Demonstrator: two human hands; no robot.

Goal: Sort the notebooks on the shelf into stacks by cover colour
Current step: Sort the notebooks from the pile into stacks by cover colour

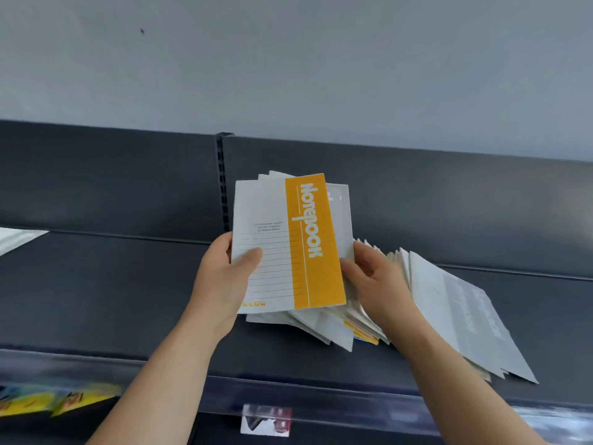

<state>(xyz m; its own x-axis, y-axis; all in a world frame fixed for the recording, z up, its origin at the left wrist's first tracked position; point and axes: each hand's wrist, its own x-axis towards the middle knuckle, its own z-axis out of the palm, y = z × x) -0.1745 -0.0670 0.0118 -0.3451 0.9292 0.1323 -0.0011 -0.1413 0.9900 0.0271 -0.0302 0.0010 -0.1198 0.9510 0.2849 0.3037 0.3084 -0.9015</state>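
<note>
An orange-and-white notebook (285,245) with "NOTEBOOK" on its orange band stands upright at the front of a bundle of several notebooks. My left hand (224,274) grips the bundle's left edge, thumb on the front cover. My right hand (375,277) is at the bundle's right edge, fingers curled into the notebooks behind the front one. To the right, a fanned row of pale notebooks (455,316) leans and slides across the dark shelf (112,284). Orange and blue cover edges (364,335) show under the bundle.
The shelf's grey back panel (112,178) and a slotted upright (221,181) stand behind the notebooks. A pale sheet (16,237) lies at the shelf's far left. Below the front rail (160,370) are yellow packets (48,399) and a price tag (266,420).
</note>
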